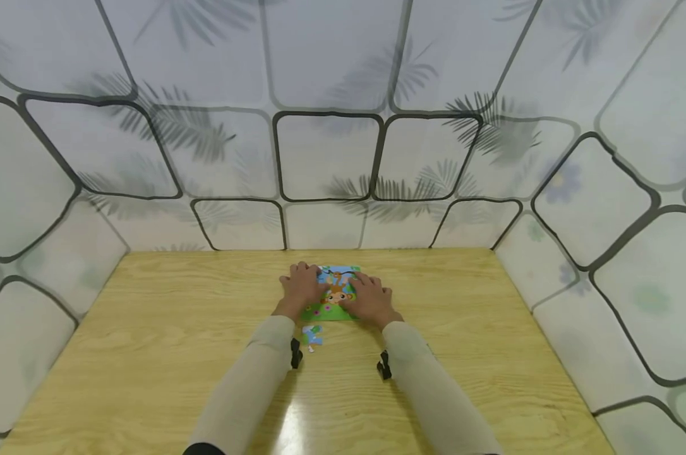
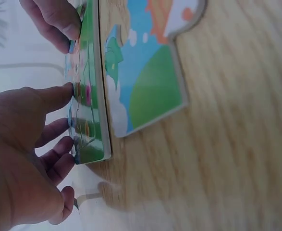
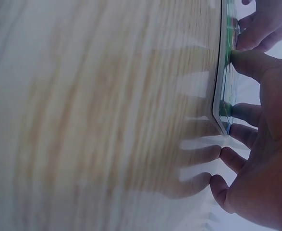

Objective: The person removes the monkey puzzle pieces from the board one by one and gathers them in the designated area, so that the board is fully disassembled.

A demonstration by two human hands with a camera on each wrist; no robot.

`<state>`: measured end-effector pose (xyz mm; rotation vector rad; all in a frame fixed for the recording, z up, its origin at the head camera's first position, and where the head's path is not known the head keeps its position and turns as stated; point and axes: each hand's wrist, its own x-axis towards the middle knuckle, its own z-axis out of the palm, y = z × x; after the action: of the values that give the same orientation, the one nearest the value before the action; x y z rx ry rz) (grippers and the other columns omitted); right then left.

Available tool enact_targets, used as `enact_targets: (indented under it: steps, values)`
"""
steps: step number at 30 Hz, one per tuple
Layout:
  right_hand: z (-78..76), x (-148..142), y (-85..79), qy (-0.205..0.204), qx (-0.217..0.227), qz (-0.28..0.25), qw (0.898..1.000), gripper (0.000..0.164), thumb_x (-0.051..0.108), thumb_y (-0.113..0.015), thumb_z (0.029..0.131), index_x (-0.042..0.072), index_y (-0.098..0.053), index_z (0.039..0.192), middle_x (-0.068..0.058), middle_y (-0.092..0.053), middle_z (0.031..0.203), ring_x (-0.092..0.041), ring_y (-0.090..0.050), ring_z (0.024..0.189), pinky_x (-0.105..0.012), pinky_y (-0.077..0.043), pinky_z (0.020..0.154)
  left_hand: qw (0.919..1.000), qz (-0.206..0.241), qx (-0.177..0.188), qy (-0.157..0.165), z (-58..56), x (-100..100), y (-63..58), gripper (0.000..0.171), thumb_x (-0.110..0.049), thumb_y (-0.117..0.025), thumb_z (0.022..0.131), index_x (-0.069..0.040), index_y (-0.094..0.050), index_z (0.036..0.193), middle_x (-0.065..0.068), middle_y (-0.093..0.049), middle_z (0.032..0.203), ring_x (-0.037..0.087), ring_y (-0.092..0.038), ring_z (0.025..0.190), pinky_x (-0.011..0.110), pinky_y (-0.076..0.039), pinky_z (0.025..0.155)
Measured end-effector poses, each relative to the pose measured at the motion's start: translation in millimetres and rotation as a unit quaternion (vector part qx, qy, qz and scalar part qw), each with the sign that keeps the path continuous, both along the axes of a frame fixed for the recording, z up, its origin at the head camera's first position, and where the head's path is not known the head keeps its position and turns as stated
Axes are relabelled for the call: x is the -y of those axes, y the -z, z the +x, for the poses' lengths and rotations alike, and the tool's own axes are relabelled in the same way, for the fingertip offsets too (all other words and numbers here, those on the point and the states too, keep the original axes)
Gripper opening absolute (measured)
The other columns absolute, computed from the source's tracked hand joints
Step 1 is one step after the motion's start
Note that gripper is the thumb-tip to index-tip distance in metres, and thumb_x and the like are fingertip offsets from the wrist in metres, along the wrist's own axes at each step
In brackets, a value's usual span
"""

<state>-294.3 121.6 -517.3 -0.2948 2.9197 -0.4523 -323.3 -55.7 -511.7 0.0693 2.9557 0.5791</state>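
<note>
A jigsaw puzzle (image 1: 326, 311) with a monkey picture lies flat on the table, green along its near edge and blue at the top. My left hand (image 1: 302, 289) rests over its left side, thumb on the picture and fingers spread toward the edge. Over the right side lies my right hand (image 1: 371, 299), its thumb on the picture too; in the right wrist view some fingertips (image 3: 220, 153) reach past the puzzle's corner. Just below the puzzle, near the left wrist, sits a loose puzzle piece (image 2: 150, 91) in blue and green with an orange and white knob.
The wooden table (image 1: 178, 354) has light yellow grain. A patterned wall covering (image 1: 331, 158) with dark outlines and leaf prints stands behind the table and along both sides. Each forearm wears a light sleeve (image 1: 252, 385) and a small black strap at the wrist.
</note>
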Motion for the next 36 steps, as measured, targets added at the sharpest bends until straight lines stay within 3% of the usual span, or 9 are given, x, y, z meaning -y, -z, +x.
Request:
enact_targets:
  steps: [15,22,31,36]
  values:
    - [-1.3,2,3.3,0.002,0.002,0.011,1.000,0.068,0.056,-0.054,0.092,0.022,-0.038,0.149,0.000,-0.026,0.160,-0.035,-0.028,0.142,-0.065,-0.027,0.105,0.9992,0.026,0.024,-0.021,-4.5,-3,-1.4,0.048,-0.043,-0.065,0.090,-0.012,-0.054,0.125,0.014,-0.051,0.132,0.035,-0.042,0.126,0.062,-0.030,0.102]
    - [-4.3,1,3.8,0.007,0.009,0.024,1.000,0.069,0.058,-0.053,0.092,0.024,-0.036,0.150,0.000,-0.024,0.160,-0.035,-0.026,0.143,-0.064,-0.027,0.105,0.9977,0.063,-0.004,-0.023,-6.4,-4,2.4,0.034,-0.039,-0.061,0.094,-0.014,-0.055,0.115,0.010,-0.063,0.116,0.033,-0.051,0.114,0.059,-0.031,0.096]
    - [-5.6,0,3.8,0.004,0.010,0.029,1.000,0.069,0.059,-0.053,0.092,0.025,-0.037,0.149,0.000,-0.025,0.160,-0.036,-0.027,0.142,-0.064,-0.029,0.104,0.9936,0.101,-0.047,-0.017,-3.5,1,10.0,0.023,-0.037,-0.059,0.096,-0.017,-0.053,0.105,0.006,-0.065,0.101,0.029,-0.055,0.104,0.056,-0.028,0.093]
    - [-5.7,-4,-0.1,-0.010,0.011,0.022,1.000,0.066,0.056,-0.053,0.093,0.025,-0.037,0.149,0.000,-0.026,0.160,-0.036,-0.028,0.142,-0.065,-0.029,0.104,0.9888,0.137,-0.058,-0.010,-2.8,3,7.2,0.025,-0.030,-0.059,0.096,-0.017,-0.049,0.115,0.007,-0.066,0.105,0.029,-0.058,0.102,0.053,-0.028,0.091]
